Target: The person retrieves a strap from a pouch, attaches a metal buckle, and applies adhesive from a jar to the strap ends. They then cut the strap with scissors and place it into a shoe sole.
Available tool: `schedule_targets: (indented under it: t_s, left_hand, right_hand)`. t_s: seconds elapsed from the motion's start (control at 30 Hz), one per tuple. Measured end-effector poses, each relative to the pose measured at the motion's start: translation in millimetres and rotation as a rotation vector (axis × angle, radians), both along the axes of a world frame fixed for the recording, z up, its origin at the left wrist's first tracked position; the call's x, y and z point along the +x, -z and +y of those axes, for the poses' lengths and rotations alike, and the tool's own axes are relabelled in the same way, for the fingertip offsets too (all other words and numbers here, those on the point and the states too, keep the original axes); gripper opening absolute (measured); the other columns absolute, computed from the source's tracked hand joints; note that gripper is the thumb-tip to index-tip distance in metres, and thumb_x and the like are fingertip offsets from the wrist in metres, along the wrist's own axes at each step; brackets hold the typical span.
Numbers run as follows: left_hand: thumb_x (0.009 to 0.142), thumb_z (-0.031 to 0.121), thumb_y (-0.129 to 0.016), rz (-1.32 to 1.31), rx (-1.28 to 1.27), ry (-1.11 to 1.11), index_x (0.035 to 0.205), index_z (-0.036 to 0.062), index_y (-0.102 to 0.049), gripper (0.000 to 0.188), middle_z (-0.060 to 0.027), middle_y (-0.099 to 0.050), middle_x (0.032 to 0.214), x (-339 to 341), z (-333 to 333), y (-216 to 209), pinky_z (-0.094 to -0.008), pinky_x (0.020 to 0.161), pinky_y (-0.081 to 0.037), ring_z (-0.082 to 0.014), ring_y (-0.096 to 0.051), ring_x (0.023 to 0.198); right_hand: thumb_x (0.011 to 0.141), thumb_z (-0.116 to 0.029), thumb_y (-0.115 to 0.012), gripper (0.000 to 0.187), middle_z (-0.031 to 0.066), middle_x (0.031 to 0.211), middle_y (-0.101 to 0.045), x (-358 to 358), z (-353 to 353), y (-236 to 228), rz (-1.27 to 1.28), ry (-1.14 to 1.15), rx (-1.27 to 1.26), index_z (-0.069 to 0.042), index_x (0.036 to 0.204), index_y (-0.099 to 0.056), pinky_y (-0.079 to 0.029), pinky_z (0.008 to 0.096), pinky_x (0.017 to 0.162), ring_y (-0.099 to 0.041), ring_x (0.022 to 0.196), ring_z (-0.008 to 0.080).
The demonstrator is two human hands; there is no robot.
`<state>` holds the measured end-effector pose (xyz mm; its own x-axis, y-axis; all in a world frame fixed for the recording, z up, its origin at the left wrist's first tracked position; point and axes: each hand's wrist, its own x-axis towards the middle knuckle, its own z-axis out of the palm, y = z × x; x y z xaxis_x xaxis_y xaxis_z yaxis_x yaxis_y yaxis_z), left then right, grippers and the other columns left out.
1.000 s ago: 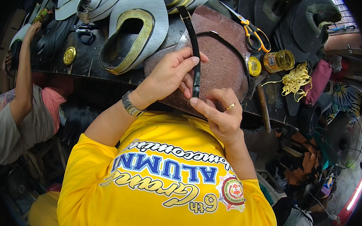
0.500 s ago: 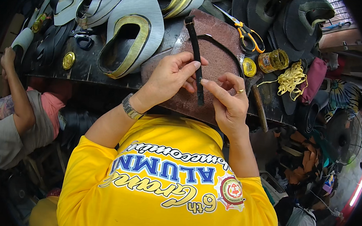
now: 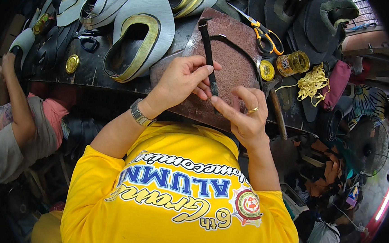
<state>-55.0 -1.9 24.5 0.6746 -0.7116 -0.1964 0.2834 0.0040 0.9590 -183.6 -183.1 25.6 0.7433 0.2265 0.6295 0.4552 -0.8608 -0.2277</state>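
Note:
A narrow black strap (image 3: 207, 45) with a buckle at its far end runs across a reddish-brown slab (image 3: 240, 43) in front of me. My left hand (image 3: 189, 78), wearing a metal watch (image 3: 139, 112), pinches the strap near its lower part between thumb and fingers. At the strap's near end, one digit of my right hand (image 3: 245, 111) touches the edge. The other fingers of that hand are bent and apart from the strap. A second thin black strap (image 3: 241, 51) curves over the slab to the right.
Right of the slab are orange-handled scissors (image 3: 268, 38), a yellow lid (image 3: 266, 70), a glass jar (image 3: 293, 64), a hammer (image 3: 278, 114) and yellow lacing (image 3: 313, 84). Grey sole-shaped pieces (image 3: 163, 24) stand at left. Another person's arm (image 3: 20, 96) reaches in at far left.
My right hand has shifted slightly down, its touching digit now lower on the strap. The strap's lower end has tilted a little; my left hand keeps its pinch.

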Motion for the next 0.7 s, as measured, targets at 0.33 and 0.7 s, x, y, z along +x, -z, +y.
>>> schedule_targets:
  t_s: [0.33,0.7]
  left_hand:
    - [0.105,0.019,-0.056,-0.019,0.011,-0.034,0.125,0.0015,-0.066,0.029,-0.0003,-0.06,0.08,4,-3,-1,-0.0184,0.06,-0.059,-0.0087,-0.07,0.066]
    - [0.106,0.019,-0.053,0.114,-0.027,-0.069,0.126,0.0027,-0.063,0.028,0.0001,-0.055,0.084,5,-2,-1,-0.0186,0.057,-0.058,-0.0067,-0.066,0.063]
  right_hand:
    - [0.07,0.016,-0.064,0.049,0.0116,0.109,-0.058,-11,4,-17,0.205,0.033,0.338,-0.011,0.108,-0.077,-0.051,0.0318,0.077,-0.06,0.093,0.0232]
    - [0.068,0.006,-0.072,0.047,0.0097,0.108,-0.06,-5,4,-6,0.095,0.0,0.079,-0.017,0.108,-0.079,-0.051,0.0357,0.076,-0.06,0.092,0.0265]
